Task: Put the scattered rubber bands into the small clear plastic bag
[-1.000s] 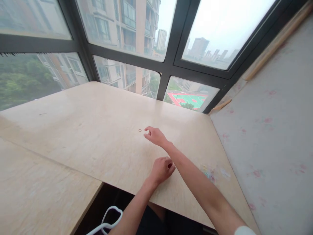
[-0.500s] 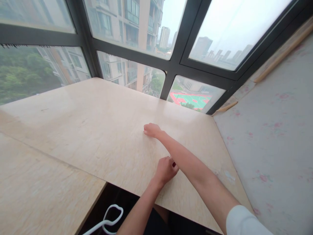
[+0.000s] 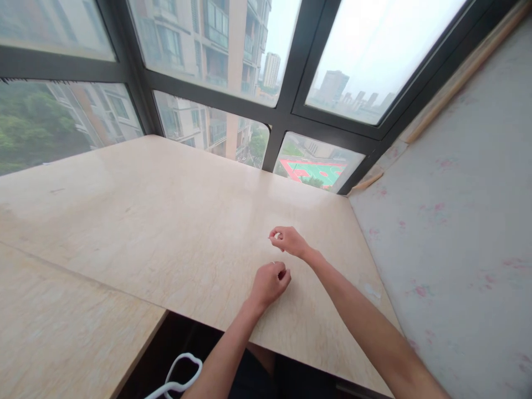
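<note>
My right hand (image 3: pixel 290 241) hovers just above the pale marble-look tabletop (image 3: pixel 166 216), its fingers curled into a pinch. A small thin ring (image 3: pixel 277 236) seems to sit between thumb and fingertips. My left hand (image 3: pixel 268 282) rests on the table a little nearer to me. It is closed in a loose fist, and a tiny glint shows at its knuckles. I cannot make out what is in it. The two hands are a short way apart and do not touch.
Dark-framed windows (image 3: pixel 286 119) run along the table's far edge. A wall with pale floral paper (image 3: pixel 457 221) bounds the right side. A second slab (image 3: pixel 62 327) joins at the left. A white looped cable (image 3: pixel 178 374) hangs in the dark gap below the table's near edge.
My right hand reached out to a small ring lying on the table, covered it, then drew back toward me in a pinch. The ring no longer lies there. The left hand barely moved.
</note>
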Tool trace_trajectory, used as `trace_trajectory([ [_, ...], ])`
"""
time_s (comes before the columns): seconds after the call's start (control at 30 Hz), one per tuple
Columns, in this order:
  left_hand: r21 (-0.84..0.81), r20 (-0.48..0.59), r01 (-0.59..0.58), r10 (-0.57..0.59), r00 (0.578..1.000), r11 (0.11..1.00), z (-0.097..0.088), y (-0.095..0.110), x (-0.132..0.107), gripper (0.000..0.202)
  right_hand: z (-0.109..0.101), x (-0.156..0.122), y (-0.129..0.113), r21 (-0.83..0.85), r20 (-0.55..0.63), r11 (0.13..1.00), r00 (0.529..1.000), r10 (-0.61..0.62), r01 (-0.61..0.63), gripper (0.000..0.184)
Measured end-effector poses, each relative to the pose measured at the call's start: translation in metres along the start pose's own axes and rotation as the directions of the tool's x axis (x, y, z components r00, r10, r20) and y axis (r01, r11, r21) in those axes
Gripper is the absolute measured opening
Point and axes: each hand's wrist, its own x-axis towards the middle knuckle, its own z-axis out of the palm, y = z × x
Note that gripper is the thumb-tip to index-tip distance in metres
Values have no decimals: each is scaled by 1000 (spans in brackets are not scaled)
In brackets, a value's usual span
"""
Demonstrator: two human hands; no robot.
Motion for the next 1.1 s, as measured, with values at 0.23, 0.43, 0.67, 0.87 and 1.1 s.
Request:
trace_trajectory([
  [0.23, -16, -27, -22, 22, 999, 1000, 1, -3, 1, 31, -28, -138, 37, 451, -301, 872, 888, 349, -190, 29],
  [0.43, -32, -34, -40, 39, 999, 999, -2, 0, -1, 31, -39, -229, 63, 357, -425, 845, 737, 526, -397, 29],
  [0.67, -2, -35, -57, 57, 998, 998, -4, 2, -2, 31, -34, -250, 86, 130, -455, 885, 766, 454, -447, 28],
  [0.87, 0, -35, -63, 63, 997, 998, -6, 4, -3, 31, -33, -251, 88, 152, -522, 891, 730, 441, -429, 30],
  [1.1, -5, -26, -55, 55, 998, 998, -4, 3, -3, 32, -11, -271, 66, 131, -468, 917, 792, 391, -376, 33],
])
